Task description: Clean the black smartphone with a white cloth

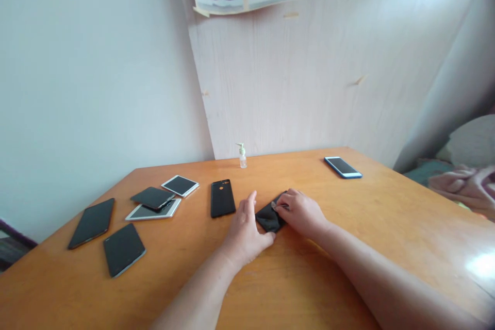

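Observation:
A black phone (270, 219) lies at a slant on the wooden table, its glossy dark face upward. My right hand (303, 212) is closed over its far right part, fingers pinched together and pressed to the surface. A small pale scrap, like cloth or tissue (274, 205), pokes out at those fingertips; most of it is hidden. On the phone's near left side is my left hand (246, 234), fingers raised and apart, thumb close to the near edge. Left of it lies a black phone case (223, 198) with a camera cutout.
A small clear pump bottle (243, 159) stands at the table's (278, 294) back edge. Several phones lie to the left, including a white one (180, 185) and a dark one (124, 249). A blue-edged phone (343, 167) rests at back right. The wall is behind.

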`<state>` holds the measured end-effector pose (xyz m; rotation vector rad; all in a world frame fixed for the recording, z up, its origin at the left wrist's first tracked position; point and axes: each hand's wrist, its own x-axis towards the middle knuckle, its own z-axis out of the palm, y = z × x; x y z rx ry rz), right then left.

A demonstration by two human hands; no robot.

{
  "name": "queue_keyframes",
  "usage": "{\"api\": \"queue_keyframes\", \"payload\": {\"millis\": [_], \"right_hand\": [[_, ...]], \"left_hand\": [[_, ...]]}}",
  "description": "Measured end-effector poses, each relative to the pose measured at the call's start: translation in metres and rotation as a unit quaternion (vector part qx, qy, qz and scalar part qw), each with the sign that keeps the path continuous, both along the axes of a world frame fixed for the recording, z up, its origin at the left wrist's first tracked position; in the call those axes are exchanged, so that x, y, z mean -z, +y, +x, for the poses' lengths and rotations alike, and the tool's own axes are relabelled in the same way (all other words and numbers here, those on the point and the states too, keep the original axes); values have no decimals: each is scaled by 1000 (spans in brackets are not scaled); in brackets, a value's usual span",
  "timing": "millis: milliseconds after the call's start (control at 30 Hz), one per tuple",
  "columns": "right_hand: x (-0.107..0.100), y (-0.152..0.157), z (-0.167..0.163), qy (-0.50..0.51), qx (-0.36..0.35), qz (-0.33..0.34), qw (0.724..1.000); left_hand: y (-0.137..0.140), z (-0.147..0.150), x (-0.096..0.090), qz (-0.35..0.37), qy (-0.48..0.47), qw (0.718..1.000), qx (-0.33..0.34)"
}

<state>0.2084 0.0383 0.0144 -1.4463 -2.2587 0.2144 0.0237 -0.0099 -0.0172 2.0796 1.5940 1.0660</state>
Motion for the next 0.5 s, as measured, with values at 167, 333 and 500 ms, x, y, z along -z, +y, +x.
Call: {"api": "queue_keyframes", "payload": {"millis": [167,333,500], "right_hand": [[2,-18,-19,21,-120,-19,992],[4,-11,-26,-15,-42,1,999],[2,-4,-20,-36,39,14,998]], "left_hand": [[3,0,5,25,-22,999,5],[2,0,1,16,-24,1000,10],[1,1,-2,-1,-19,1000,11]]}}
